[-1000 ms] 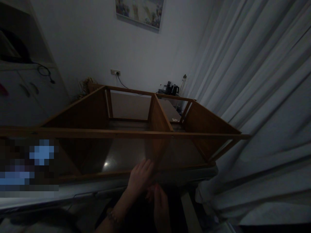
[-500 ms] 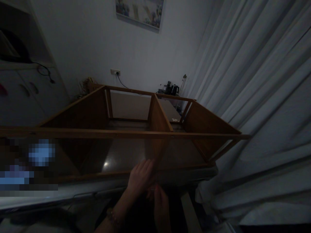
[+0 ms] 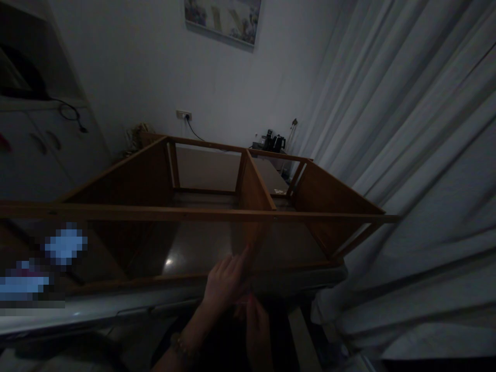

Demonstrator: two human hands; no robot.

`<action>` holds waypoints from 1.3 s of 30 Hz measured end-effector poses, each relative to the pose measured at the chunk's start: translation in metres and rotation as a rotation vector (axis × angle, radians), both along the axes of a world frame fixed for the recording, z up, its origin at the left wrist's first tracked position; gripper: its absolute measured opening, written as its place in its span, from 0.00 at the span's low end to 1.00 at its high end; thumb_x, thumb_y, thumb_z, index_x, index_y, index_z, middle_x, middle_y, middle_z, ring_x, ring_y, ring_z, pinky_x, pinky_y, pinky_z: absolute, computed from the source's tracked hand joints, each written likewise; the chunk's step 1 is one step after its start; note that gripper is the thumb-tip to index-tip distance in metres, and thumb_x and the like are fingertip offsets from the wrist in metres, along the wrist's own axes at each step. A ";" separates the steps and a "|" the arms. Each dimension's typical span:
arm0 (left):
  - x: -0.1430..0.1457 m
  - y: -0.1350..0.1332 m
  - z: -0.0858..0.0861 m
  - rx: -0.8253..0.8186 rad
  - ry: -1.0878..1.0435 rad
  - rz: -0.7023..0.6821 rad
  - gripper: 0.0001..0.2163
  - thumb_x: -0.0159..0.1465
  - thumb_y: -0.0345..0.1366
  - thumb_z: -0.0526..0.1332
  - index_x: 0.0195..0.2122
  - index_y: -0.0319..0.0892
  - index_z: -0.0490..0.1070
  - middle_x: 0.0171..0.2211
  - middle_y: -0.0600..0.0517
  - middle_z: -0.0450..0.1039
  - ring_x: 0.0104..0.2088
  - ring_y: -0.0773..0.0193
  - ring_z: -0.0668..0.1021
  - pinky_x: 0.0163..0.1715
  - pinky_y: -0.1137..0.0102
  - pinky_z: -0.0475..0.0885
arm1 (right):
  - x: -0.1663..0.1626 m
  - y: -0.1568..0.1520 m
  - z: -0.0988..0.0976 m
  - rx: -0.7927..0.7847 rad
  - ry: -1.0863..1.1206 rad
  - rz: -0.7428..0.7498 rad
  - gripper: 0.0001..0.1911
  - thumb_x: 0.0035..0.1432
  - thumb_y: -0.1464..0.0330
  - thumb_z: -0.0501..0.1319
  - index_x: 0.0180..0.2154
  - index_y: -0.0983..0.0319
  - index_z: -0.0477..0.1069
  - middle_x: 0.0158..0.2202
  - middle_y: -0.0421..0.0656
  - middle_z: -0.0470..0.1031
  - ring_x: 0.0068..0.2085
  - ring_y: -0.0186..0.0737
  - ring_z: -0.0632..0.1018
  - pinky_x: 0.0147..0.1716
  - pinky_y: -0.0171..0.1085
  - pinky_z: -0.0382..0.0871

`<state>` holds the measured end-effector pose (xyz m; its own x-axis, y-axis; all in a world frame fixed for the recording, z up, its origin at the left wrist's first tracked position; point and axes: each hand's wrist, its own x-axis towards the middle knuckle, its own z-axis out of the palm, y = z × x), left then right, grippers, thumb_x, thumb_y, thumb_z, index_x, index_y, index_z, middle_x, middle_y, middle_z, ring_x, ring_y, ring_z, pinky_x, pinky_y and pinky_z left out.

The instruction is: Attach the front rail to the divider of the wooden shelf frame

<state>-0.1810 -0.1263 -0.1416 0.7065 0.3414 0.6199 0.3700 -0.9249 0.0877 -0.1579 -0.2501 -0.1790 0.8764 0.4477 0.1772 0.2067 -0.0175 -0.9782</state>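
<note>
My left hand (image 3: 225, 279) is in front of the lower rail of a brown wooden frame (image 3: 217, 213), a bracelet on its wrist. Its fingers look bent together, apart from one finger that points up and away; its palm side is hidden. Just below and to the right, my right hand (image 3: 256, 318) pinches its fingertips together close under the left palm. A thin pale sliver shows at those fingertips, too dim to name. The frame has board dividers and lies with its open side up, its middle divider (image 3: 258, 178) straight ahead of my hands.
A padded dark edge (image 3: 294, 279) runs under the frame. White curtains (image 3: 418, 170) hang at the right. A black kettle (image 3: 278, 142) stands at the back. A white cabinet (image 3: 42, 144) is at the left. A blurred-out patch (image 3: 65, 245) covers something at the lower left.
One finger of my left hand has stretched up and away from the others. My right hand stays nearly where it was. The blurred-out patch at the left has shifted slightly.
</note>
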 end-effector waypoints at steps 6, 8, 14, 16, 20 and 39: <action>0.001 -0.001 0.005 -0.059 0.035 -0.011 0.29 0.59 0.48 0.60 0.58 0.40 0.58 0.40 0.49 0.75 0.39 0.58 0.74 0.36 0.66 0.68 | 0.004 -0.003 0.005 -0.049 -0.042 0.114 0.23 0.63 0.53 0.47 0.28 0.60 0.69 0.25 0.42 0.73 0.27 0.36 0.74 0.30 0.32 0.67; 0.002 -0.001 0.003 -0.047 0.022 -0.001 0.28 0.60 0.47 0.59 0.58 0.40 0.58 0.39 0.49 0.75 0.38 0.58 0.75 0.35 0.66 0.68 | 0.006 -0.004 0.007 -0.079 -0.082 0.173 0.21 0.64 0.56 0.47 0.27 0.61 0.68 0.25 0.41 0.72 0.27 0.35 0.73 0.29 0.31 0.66; 0.002 0.000 -0.002 -0.028 0.023 -0.001 0.25 0.61 0.48 0.57 0.57 0.42 0.60 0.39 0.49 0.75 0.39 0.59 0.75 0.35 0.67 0.68 | 0.015 -0.006 0.005 -0.165 -0.253 0.111 0.14 0.62 0.60 0.53 0.33 0.61 0.71 0.29 0.42 0.76 0.30 0.36 0.76 0.30 0.32 0.69; 0.001 0.000 -0.003 -0.017 0.029 -0.004 0.25 0.61 0.47 0.57 0.57 0.42 0.60 0.40 0.48 0.75 0.40 0.58 0.75 0.35 0.67 0.68 | 0.021 -0.008 0.001 -0.151 -0.394 0.014 0.12 0.60 0.61 0.57 0.41 0.61 0.70 0.35 0.44 0.77 0.34 0.38 0.78 0.33 0.34 0.72; 0.001 0.001 -0.005 0.004 0.035 -0.002 0.24 0.62 0.42 0.57 0.59 0.42 0.58 0.42 0.47 0.75 0.41 0.57 0.75 0.37 0.66 0.69 | 0.034 -0.013 -0.002 -0.155 -0.802 -0.014 0.15 0.59 0.63 0.59 0.48 0.56 0.69 0.42 0.44 0.76 0.42 0.42 0.77 0.40 0.41 0.72; 0.001 -0.001 -0.001 -0.009 0.001 -0.014 0.23 0.62 0.46 0.57 0.56 0.42 0.61 0.39 0.48 0.75 0.39 0.60 0.75 0.36 0.68 0.68 | 0.031 -0.002 0.002 -0.096 -0.862 0.067 0.09 0.63 0.69 0.53 0.35 0.58 0.72 0.31 0.42 0.74 0.33 0.36 0.76 0.34 0.35 0.73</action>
